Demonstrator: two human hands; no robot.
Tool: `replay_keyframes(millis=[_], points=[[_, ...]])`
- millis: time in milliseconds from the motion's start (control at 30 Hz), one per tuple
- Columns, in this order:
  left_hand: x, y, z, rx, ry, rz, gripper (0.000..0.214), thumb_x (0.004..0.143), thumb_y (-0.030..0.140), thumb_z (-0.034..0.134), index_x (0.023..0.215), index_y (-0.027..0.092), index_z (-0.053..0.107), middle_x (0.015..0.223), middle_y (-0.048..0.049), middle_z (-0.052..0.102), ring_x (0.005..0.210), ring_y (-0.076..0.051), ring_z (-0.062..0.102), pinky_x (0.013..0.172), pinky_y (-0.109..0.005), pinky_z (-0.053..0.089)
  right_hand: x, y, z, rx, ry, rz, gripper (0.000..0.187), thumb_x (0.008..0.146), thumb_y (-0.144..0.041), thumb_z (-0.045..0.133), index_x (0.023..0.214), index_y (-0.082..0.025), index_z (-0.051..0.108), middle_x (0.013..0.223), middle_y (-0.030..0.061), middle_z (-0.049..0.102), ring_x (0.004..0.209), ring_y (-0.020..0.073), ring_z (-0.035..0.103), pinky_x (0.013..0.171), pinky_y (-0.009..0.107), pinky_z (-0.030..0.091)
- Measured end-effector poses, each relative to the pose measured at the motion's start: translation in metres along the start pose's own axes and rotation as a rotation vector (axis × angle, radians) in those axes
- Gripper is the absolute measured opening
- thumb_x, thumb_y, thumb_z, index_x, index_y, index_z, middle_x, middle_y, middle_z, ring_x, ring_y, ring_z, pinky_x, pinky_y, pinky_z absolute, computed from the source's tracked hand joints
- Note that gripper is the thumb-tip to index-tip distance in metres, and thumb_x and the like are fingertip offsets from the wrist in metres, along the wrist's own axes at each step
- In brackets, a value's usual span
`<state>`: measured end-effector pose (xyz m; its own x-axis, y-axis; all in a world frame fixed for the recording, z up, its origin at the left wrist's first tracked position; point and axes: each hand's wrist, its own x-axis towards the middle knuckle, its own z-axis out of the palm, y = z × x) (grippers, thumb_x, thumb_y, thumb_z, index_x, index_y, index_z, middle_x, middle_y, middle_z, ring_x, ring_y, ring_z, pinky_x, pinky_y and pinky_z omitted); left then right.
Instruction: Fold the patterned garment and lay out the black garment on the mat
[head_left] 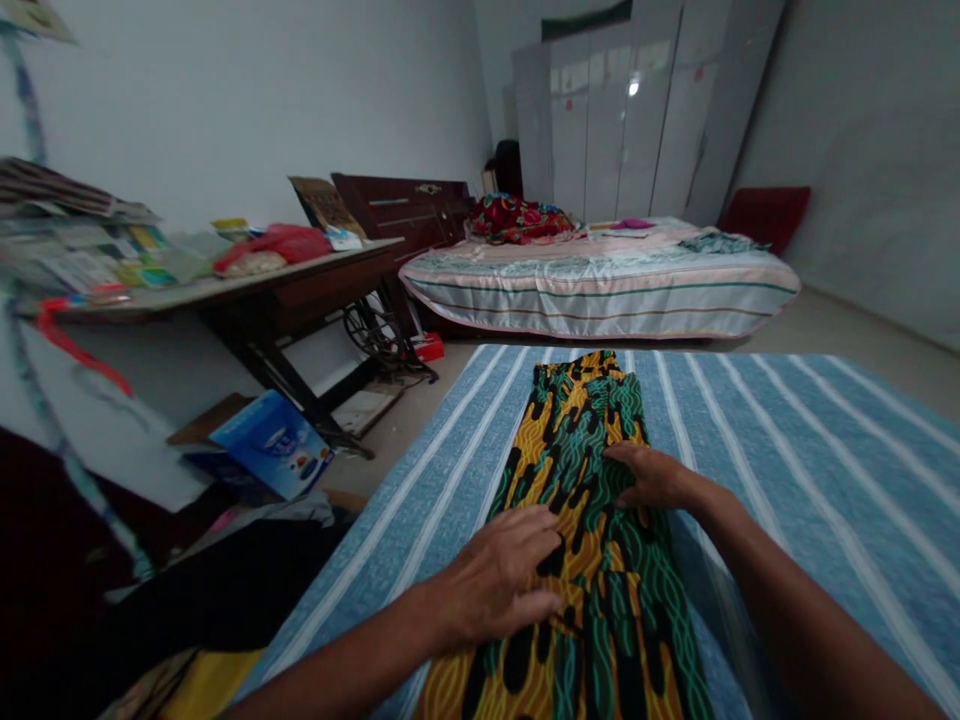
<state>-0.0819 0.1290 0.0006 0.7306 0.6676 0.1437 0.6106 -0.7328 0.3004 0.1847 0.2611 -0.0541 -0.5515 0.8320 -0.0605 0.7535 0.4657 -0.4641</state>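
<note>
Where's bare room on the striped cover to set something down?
Widest: striped cover right of the patterned cloth and right hand. Narrower: between cloth, left hand and the cover's left edge. Crowded: mid-cloth, around both hands.

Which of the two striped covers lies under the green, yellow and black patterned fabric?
The blue cloth cover with white stripes, in the foreground beneath that fabric; the pale bedspread farther back has green and brown stripes.
</note>
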Motion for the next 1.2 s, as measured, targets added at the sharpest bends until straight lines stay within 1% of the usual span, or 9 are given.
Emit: replay_keyframes(millis=[100,233,433,567,700,800,900,1067,1200], points=[[-0.015,0.021,0.004,0.016,-0.033,-0.015,0.037,0.078,0.03,0.063,0.112,0.018,0.054,0.13,-0.0123,0.054,0.125,-0.026,0.044,0.106,-0.041,0.035,-0.004,-0.008,0.001,-0.008,0.057,0.023,0.069,0.06,-0.016,0.073,0.126,-0.012,0.053,0.13,0.0157,0.053,0.12,0.0281,0.051,0.1,0.038,0.038],[-0.017,0.035,0.018,0.025,-0.022,-0.082,0.027,0.077,0.02,0.059,0.104,0.022,0.055,0.12,-0.0073,0.059,0.116,-0.024,0.05,0.1,-0.04,0.04,-0.024,-0.038,0.008,-0.037,0.162,0.038,0.049,0.073,-0.016,0.063,0.121,-0.013,0.056,0.126,0.0134,0.056,0.118,0.0249,0.051,0.099,0.037,0.038],[-0.015,0.033,0.035,0.021,0.093,-0.108,0.016,0.077,0.016,0.056,0.093,0.019,0.057,0.114,-0.0083,0.06,0.11,-0.024,0.053,0.096,-0.04,0.042,-0.072,-0.096,0.032,0.059,0.253,-0.155,0.016,0.078,-0.012,0.053,0.085,-0.018,0.066,0.095,0.0057,0.066,0.095,0.0185,0.06,0.085,0.03,0.044],[-0.027,0.026,0.03,-0.015,0.212,-0.185,0.015,0.079,0.015,0.052,0.093,0.018,0.058,0.113,-0.0087,0.06,0.109,-0.023,0.053,0.098,-0.037,0.042,-0.095,-0.122,0.045,0.099,0.252,-0.247,0.014,0.075,-0.015,0.061,0.088,-0.02,0.066,0.098,0.0052,0.065,0.096,0.0191,0.059,0.086,0.03,0.043],[-0.044,0.018,0.021,-0.02,0.272,-0.318,0.022,0.079,0.015,0.051,0.1,0.019,0.057,0.112,-0.0081,0.06,0.108,-0.023,0.052,0.096,-0.038,0.042,-0.101,-0.129,0.057,0.028,0.267,-0.213,0.018,0.073,-0.019,0.064,0.091,-0.018,0.064,0.101,0.0068,0.063,0.098,0.0207,0.057,0.087,0.032,0.042],[-0.05,0.014,0.02,-0.021,0.252,-0.37,0.025,0.075,0.013,0.052,0.099,0.019,0.057,0.108,-0.0071,0.06,0.105,-0.023,0.053,0.093,-0.037,0.043,-0.101,-0.13,0.065,-0.039,0.285,-0.156,0.01,0.08,-0.014,0.053,0.082,-0.019,0.062,0.092,0.0054,0.062,0.091,0.018,0.057,0.082,0.029,0.042],[-0.051,0.009,0.025,0.002,0.238,-0.417,0.026,0.072,0.012,0.053,0.097,0.019,0.057,0.106,-0.0069,0.06,0.104,-0.023,0.052,0.093,-0.037,0.042,-0.102,-0.132,0.07,-0.1,0.298,-0.116,0.02,0.086,-0.013,0.044,0.075,-0.019,0.06,0.083,0.0045,0.06,0.083,0.016,0.056,0.075,0.027,0.041],[-0.047,0.001,0.035,0.048,0.29,-0.505,0.024,0.077,0.015,0.05,0.1,0.02,0.056,0.103,-0.0059,0.061,0.102,-0.023,0.052,0.091,-0.037,0.042,-0.106,-0.136,0.075,-0.126,0.336,-0.136,0.023,0.088,-0.013,0.041,0.073,-0.019,0.057,0.083,0.0057,0.06,0.081,0.0164,0.055,0.074,0.027,0.04],[-0.043,0.0,0.036,0.168,0.267,-0.567,0.017,0.079,0.012,0.046,0.089,0.02,0.057,0.093,-0.0057,0.061,0.095,-0.023,0.053,0.086,-0.035,0.042,-0.108,-0.138,0.073,-0.077,0.431,-0.2,0.023,0.088,-0.014,0.038,0.074,-0.019,0.056,0.083,0.0068,0.059,0.083,0.0172,0.054,0.075,0.028,0.042]])
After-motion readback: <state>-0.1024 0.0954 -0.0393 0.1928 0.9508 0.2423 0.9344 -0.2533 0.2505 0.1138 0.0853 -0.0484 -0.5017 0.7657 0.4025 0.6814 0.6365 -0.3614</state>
